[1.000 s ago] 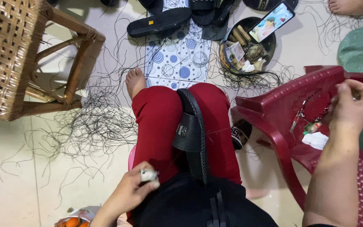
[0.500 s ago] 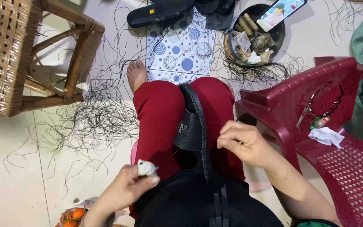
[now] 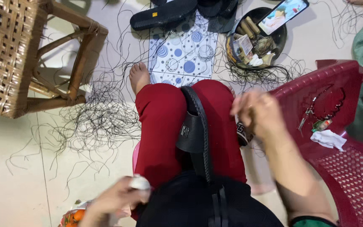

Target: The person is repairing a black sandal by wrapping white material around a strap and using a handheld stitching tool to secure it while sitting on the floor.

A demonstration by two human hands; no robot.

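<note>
The person sits with red-trousered knees drawn up, and a black braided strap point(image 3: 198, 126) lies along the lap between the thighs, running down toward the dark cloth at the waist.

The left hand point(image 3: 116, 199) is low by the left hip, its fingers curled shut around a small white lump point(image 3: 139, 183) that pokes out just past the fingertips. Beneath that hand, on the floor, is an orange-coloured packet point(image 3: 73, 217).

The right hand point(image 3: 259, 113) hangs over the right knee, blurred; its fingers are bunched together as if pinching, but I cannot tell whether anything is between them. The strap lies just to the inner side of those fingers, not touching them.

Beyond the right fingers stands a red plastic chair point(image 3: 337, 84) with a white crumpled tissue point(image 3: 327, 138) and a small bunch of keys point(image 3: 307, 117) on its seat. On the floor ahead of the knees are loose black threads point(image 3: 97, 122), a patterned blue-and-white cloth point(image 3: 181, 52), a dark round bowl point(image 3: 280, 38) of odds and ends with a phone point(image 3: 283, 14) propped across it, and a cane stool point(image 3: 17, 50).
</note>
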